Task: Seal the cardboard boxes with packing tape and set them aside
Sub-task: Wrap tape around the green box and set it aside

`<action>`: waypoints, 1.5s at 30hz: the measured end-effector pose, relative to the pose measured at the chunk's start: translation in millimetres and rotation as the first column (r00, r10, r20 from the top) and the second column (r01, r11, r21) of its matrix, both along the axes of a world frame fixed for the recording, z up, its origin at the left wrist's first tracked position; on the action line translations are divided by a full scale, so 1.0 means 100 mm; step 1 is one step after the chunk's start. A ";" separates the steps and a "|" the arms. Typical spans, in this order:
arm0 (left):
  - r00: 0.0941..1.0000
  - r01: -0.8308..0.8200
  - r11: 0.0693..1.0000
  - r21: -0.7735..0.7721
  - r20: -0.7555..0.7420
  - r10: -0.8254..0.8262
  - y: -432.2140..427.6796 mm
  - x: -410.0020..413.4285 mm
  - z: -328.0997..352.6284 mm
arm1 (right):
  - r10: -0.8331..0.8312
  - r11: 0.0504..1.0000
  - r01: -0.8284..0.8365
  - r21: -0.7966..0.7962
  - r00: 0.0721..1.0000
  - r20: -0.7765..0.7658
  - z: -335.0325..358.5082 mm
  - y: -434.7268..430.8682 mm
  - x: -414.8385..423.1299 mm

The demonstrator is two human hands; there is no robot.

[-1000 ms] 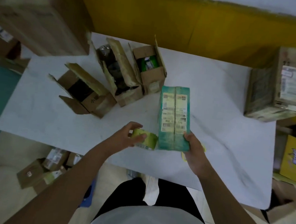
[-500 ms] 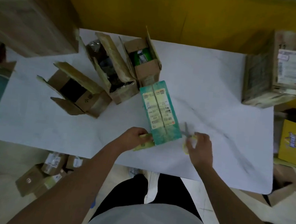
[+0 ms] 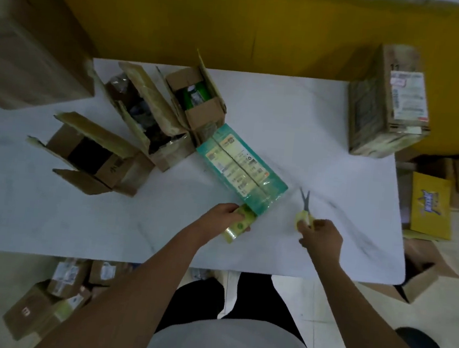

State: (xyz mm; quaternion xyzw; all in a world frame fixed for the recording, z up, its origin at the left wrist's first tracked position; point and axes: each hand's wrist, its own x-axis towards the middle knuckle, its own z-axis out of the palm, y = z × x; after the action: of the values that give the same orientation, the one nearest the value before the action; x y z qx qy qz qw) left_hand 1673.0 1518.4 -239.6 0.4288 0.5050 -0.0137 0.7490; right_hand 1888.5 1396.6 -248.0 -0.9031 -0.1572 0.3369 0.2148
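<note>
Teal box [image 3: 241, 169] slants up-left from your left hand [image 3: 224, 215] gripping the tape [image 3: 241, 226]; your right hand [image 3: 322, 236], gripping scissors [image 3: 305, 207], sits just right.

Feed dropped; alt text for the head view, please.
A person's left hand grips a yellow tape roll at the near end of a teal box on a white table, while the right hand holds yellow-handled scissors beside it. Three open cardboard boxes sit behind, to the left.

Dim, flat light; edges bowed.
The white bench [image 3: 286, 109] was brightest, shadows faint; far left of the left grip [image 3: 227, 216], a big carton [image 3: 23, 53] was smeared by blur.
</note>
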 end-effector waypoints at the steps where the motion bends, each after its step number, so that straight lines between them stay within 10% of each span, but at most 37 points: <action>1: 1.000 -0.005 1.000 -0.014 0.011 0.005 0.00 0.04 0.00 | -0.089 0.985 0.095 0.146 0.995 -0.044 0.16 0.06 0.02; 7: 0.997 -0.021 0.998 -0.058 0.074 0.025 -0.03 0.33 0.05 | 0.210 0.843 -0.212 0.495 0.976 0.060 0.62 1.01 -0.23; 12: 0.986 -0.137 0.987 -0.084 0.084 0.144 -0.07 0.39 -0.01 | 0.564 0.689 -0.665 0.289 0.742 0.363 0.23 1.34 -0.35; 17: 0.952 -0.302 0.952 -0.056 0.025 0.304 -0.20 0.53 -0.12 | 0.570 0.675 -0.694 0.250 0.706 0.420 0.07 1.37 -0.30; 24: 0.932 -0.356 0.934 0.018 0.077 0.354 -0.27 0.62 -0.09 | 0.813 0.549 -0.808 0.213 0.576 0.090 0.79 1.44 0.12; 33: 0.939 -0.320 0.947 -0.038 0.123 0.322 -0.26 0.54 -0.08 | 0.856 0.275 -0.904 -0.326 0.385 -0.346 0.92 0.28 0.49; 39: 0.939 -0.303 0.951 -0.065 0.147 0.310 -0.28 0.49 -0.11 | 0.709 0.450 -0.832 -0.324 0.554 -0.437 0.53 0.46 0.33; 45: 0.962 -0.246 0.965 -0.085 0.101 0.254 -0.28 0.48 -0.19 | 0.702 0.463 -0.845 -0.268 0.534 -0.471 0.42 0.62 0.29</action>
State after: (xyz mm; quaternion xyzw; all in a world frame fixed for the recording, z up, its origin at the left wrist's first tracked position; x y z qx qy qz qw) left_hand 1721.2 1490.3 -259.0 0.3346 0.5120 0.0869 0.7863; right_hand 1917.9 1458.8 -206.2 -0.6900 -0.4342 0.5544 -0.1674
